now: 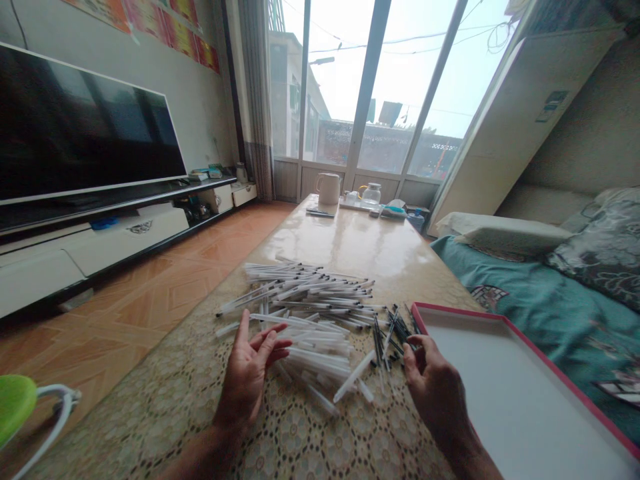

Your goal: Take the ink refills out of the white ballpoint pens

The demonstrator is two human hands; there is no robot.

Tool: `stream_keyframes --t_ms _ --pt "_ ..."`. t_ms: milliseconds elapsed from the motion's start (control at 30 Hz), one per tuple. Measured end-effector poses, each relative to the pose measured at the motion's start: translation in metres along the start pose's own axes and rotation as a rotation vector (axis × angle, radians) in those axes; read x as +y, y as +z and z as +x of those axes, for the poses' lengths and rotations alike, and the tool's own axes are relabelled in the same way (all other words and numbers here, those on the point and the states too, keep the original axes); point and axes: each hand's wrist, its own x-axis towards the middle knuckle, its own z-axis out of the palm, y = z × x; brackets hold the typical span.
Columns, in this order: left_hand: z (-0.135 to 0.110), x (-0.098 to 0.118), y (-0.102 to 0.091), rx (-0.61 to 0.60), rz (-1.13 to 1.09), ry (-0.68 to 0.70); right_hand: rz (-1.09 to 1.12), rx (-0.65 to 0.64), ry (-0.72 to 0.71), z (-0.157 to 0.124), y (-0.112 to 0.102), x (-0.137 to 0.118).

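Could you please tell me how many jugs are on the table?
2: a white jug at the far end of the table, and a glass jug just to its right. Small items beside them may hide more.

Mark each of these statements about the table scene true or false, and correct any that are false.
1. The left hand is open, its fingers spread, at the near edge of the pile of white pen tubes. True.
2. The red-rimmed tray lies to the left of the pile. False: it lies to the right, next to the right hand.
3. The right hand's fingers are at the bunch of dark refills. True.
4. A white jug stands at the near end of the table, between the hands. False: it stands at the far end, by the window.
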Motion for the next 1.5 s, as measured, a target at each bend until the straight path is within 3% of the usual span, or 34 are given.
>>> stream_keyframes --t_ms 133,267,467,633,833,1000,1200,1333,1500 --pt "-0.006 -0.004 0.001 -0.058 0.081 0.003 0.274 -0.205 -0.060 -0.003 0.004 -0.032" --pt "-0.009 -0.006 0.004 -0.109 0.124 -0.036 0.276 -0.340 -0.142 0.000 0.008 -0.054" --pt "-0.009 -0.013 0.004 -0.163 0.163 -0.109 -0.034 -0.275 -0.377 0.035 0.033 -0.057" --pt "-0.010 -0.018 0.002 -0.239 0.191 -0.136 -0.115 -0.253 -0.446 0.060 0.060 -0.059" --pt "-0.009 -0.020 0.002 -0.255 0.206 -0.124 -0.187 -0.242 -0.451 0.066 0.075 -0.059" --pt "-0.008 -0.020 0.003 -0.260 0.206 -0.125 -0.171 -0.233 -0.440 0.063 0.067 -0.053" --pt "-0.010 -0.021 0.003 -0.278 0.213 -0.149 -0.048 -0.196 -0.368 0.044 0.035 -0.033" --pt "-0.011 -0.024 0.004 -0.342 0.215 -0.140 0.254 -0.205 -0.290 0.014 0.016 -0.029" --pt "-0.010 -0.024 0.005 -0.382 0.174 -0.144 0.503 -0.215 -0.186 -0.018 0.010 -0.032"
